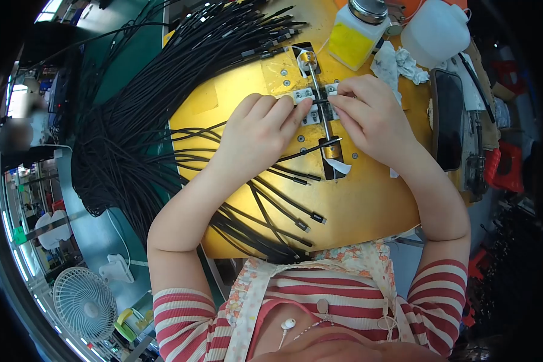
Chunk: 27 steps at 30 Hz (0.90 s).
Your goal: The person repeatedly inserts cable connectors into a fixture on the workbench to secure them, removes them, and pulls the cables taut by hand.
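A small metal jig (309,116) with a slim steel rod (327,125) across it is mounted on the gold work surface. A short piece of black cable (321,101) crosses the rod between my two hands. My left hand (259,131) is closed, its thumb and forefinger pinching the cable at the jig's left block. From the other side my right hand (373,117) pinches the cable's end, which its fingers largely hide. Several loose black cables with plugs (317,216) lie below my left forearm.
A large bundle of black cables (120,145) spreads over the left side and the back. At the upper right stand a bottle of yellow liquid (351,43) and a white plastic bottle (437,33), near crumpled tissue (409,65). A phone (447,117) lies farther right.
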Each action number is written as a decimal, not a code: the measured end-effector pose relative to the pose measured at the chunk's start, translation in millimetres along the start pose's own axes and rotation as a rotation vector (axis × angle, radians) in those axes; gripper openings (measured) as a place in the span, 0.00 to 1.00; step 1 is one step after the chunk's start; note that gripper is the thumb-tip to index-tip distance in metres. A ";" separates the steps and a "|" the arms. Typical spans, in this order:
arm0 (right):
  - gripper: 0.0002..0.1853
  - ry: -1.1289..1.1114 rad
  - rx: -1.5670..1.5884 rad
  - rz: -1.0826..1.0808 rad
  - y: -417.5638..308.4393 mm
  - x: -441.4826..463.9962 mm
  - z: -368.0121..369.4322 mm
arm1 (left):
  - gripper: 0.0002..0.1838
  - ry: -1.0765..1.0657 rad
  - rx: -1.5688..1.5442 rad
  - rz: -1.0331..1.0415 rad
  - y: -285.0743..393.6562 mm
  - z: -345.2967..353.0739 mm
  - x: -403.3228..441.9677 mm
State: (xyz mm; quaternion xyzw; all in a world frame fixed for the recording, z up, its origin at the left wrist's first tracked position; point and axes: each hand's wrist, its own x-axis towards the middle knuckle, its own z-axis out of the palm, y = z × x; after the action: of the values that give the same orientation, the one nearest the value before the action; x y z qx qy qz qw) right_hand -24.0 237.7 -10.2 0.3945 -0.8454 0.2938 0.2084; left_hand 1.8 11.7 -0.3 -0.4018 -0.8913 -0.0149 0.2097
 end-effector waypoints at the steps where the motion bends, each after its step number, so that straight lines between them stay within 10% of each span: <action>1: 0.07 -0.003 -0.024 -0.010 -0.9 -0.7 -1.1 | 0.23 0.010 0.009 0.003 0.8 1.5 -0.6; 18: 0.11 -0.035 0.055 -0.056 13.8 -9.2 2.0 | 0.25 0.044 -0.186 0.001 -8.9 12.7 -2.7; 22: 0.09 0.012 0.016 -0.084 17.4 -9.8 3.8 | 0.16 0.066 -0.459 -0.302 -14.1 9.8 -4.1; 27: 0.06 0.033 0.019 -0.067 20.9 -9.8 1.4 | 0.28 -0.333 -0.709 -0.317 2.3 -36.6 -51.9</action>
State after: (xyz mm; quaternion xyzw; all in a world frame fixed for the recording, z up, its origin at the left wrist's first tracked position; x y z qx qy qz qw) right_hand -34.9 252.9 -23.9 0.4196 -0.8254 0.3010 0.2283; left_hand 47.3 -30.7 12.7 -0.3039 -0.9034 -0.2876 -0.0932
